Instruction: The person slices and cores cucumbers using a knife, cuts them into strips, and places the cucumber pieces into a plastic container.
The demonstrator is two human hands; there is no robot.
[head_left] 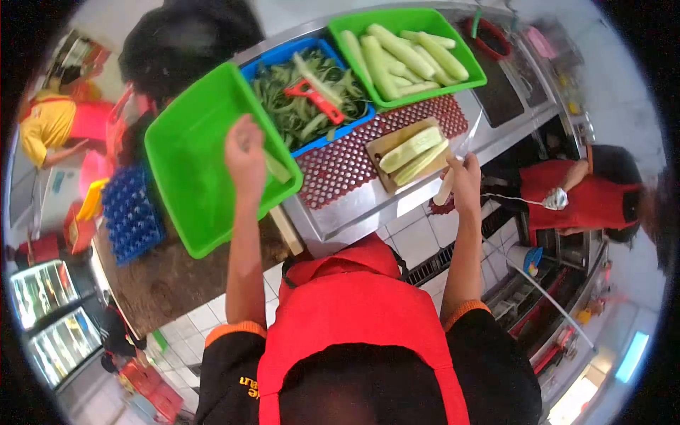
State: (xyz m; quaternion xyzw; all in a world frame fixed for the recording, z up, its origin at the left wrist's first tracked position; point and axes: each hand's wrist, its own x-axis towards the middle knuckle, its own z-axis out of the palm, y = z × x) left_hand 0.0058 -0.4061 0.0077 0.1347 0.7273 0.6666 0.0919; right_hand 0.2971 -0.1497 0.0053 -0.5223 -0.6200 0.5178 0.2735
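Cucumber [278, 168] seems mid-transfer to the left tub [183, 159], left hand [246, 150] unclear in grip, right hand [465, 177] clasping a pale object [445, 187]; careful placing likely next.

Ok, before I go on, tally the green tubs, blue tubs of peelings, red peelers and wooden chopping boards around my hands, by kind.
Green tubs: 2 (one by the left hand, the near tub; one full of pale vegetables, the far tub)
Blue tub of peelings: 1
Red peeler: 1
Wooden chopping board: 1
Total: 5
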